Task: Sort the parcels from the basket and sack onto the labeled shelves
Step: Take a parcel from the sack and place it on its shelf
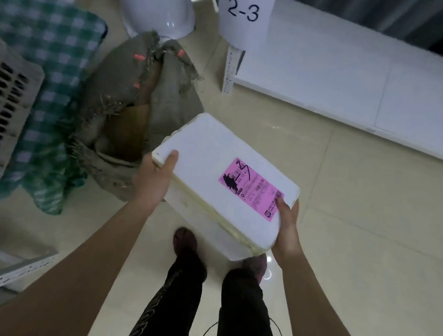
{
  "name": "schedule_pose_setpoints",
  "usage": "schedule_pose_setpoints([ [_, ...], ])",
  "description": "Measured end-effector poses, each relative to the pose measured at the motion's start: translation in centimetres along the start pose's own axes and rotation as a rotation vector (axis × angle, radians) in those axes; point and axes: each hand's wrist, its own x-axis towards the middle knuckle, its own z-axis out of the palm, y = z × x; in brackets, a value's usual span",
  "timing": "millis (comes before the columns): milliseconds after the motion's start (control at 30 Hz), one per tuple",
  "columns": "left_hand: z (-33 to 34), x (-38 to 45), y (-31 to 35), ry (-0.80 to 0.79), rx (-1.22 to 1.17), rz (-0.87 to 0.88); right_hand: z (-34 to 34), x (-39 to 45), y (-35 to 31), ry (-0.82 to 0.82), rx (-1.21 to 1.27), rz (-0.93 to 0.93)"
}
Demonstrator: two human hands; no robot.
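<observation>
One white foam parcel (222,178) is held in the air above the tiled floor (345,220), in front of the person's two legs. It carries one pink label (251,188) on its top face, near the right end. The left hand (157,178) grips the left end of the parcel, with the thumb lying on the top face and the fingers hidden under it. The right hand (288,225) grips the right corner near the label, thumb on top as well.

To the left of the parcel, just beside it, stands one brown burlap sack (140,100), open at the top, with brown contents inside that I cannot identify. Further left of the parcel lies one green checked cloth (58,52), and on it stands one pale plastic basket (1,108) with a grid of holes.

Beyond the parcel, to the right, is one low white shelf (358,81). Above its left corner hangs one white sheet marked "2-3" (243,13).
</observation>
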Motion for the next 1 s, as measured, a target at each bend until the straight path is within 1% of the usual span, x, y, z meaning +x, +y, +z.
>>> schedule_pose_setpoints([
  [167,7.7,-4.7,1.4,-0.105,0.073,0.063,-9.1,-2.9,0.8,0.117,0.107,0.025],
  [333,16.2,-10.1,2.1,-0.190,0.148,0.093,-18.9,-5.9,0.3,0.191,0.160,-0.004],
  [400,20.2,-13.0,2.6,-0.201,0.189,0.114,-23.3,-7.1,-0.2,0.228,0.165,-0.017],
  [500,26.1,-17.6,3.4,-0.229,0.245,0.192,-29.8,-9.4,-1.4,0.286,0.150,-0.010],
  [633,33.6,-22.4,4.6,-0.297,0.257,0.222,-37.8,-11.9,-3.3,0.360,0.153,-0.028],
  [733,38.4,-25.4,5.5,-0.334,0.281,0.248,-42.9,-13.0,-4.8,0.413,0.167,-0.057],
  [833,42.7,-27.6,6.7,-0.362,0.306,0.238,-47.3,-13.4,-6.0,0.446,0.176,-0.070],
  [1000,49.8,-29.2,9.1,-0.358,0.319,0.248,-53.5,-11.9,-8.6,0.441,0.184,-0.134],
])
